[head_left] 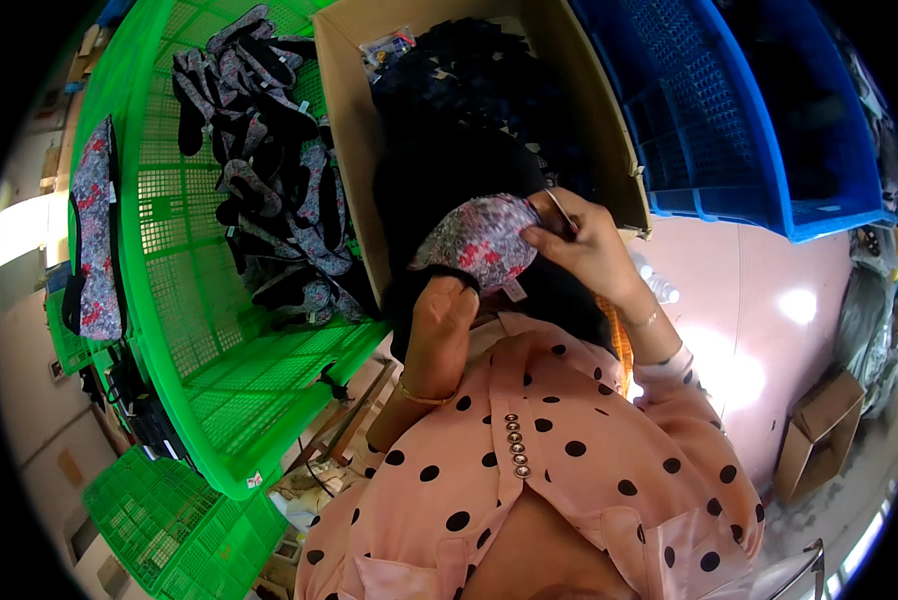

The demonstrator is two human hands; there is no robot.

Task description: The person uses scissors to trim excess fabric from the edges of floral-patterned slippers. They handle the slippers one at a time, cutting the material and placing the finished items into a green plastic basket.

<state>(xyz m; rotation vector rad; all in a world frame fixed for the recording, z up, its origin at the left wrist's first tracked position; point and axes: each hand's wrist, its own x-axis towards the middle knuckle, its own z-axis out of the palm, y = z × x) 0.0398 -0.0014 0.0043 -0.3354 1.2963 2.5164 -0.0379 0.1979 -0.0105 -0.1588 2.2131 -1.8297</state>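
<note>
Over my lap I hold a pouch-shaped grey floral fabric piece (pixel 484 240) with pink flowers, black edging and a small white tag. My left hand (pixel 443 318) reaches into its black-edged opening, and the fingers are hidden inside the fabric, which is stretched round over them. At the far right end of the piece, my right hand (pixel 581 245) pinches it between thumb and fingers. A thin pointed metal tool (pixel 563 211), perhaps thread snips, sticks out of the same hand; its grip is covered by the fingers.
A green plastic crate (pixel 209 440) on the left holds many similar floral and black pieces (pixel 259 160); one floral piece (pixel 97 235) hangs over its left rim. Ahead, a cardboard box (pixel 354 140) contains dark pieces. Blue crates (pixel 759 130) stand right, above a small carton (pixel 819 435).
</note>
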